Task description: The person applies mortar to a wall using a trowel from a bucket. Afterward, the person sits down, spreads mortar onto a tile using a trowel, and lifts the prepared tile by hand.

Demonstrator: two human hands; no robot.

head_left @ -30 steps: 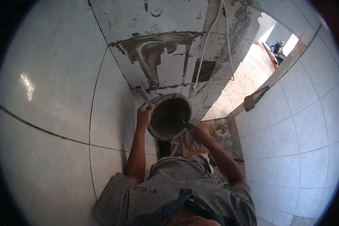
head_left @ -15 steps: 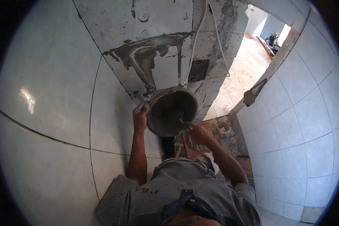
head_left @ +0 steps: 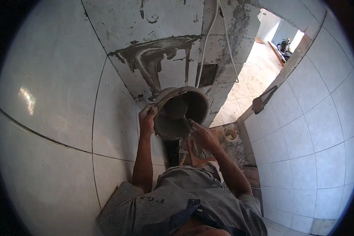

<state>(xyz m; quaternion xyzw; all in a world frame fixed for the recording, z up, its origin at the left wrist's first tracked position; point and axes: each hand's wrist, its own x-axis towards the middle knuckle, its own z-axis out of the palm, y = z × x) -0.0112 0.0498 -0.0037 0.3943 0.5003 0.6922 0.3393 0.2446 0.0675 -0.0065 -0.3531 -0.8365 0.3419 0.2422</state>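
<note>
A round, mortar-caked bucket (head_left: 203, 101) is held up in front of the wall, tilted so that its dark inside faces me. My left hand (head_left: 147, 120) grips its rim on the left side, fingers closed near the thin handle wire. From the right, my right hand (head_left: 206, 138) reaches to the mouth, closed around a trowel (head_left: 191, 122) whose blade goes into the bucket. Grey mortar inside is hard to tell apart from the blade. Behind the bucket, wet grey mortar (head_left: 147, 65) is smeared in streaks over the wall.
Glossy tiles (head_left: 59, 86) cover the left wall, and more tiles (head_left: 302, 137) line the right. A white cable (head_left: 206, 39) hangs beside a dark square recess (head_left: 207, 74). Low on the right, a small pail (head_left: 231, 135) stands among rubble. Beyond the doorway lies a bright tiled floor (head_left: 249, 80).
The bucket has tipped and turned slightly, showing more of its outer side at the upper left. My right hand has shifted a little with the trowel inside the bucket.
</note>
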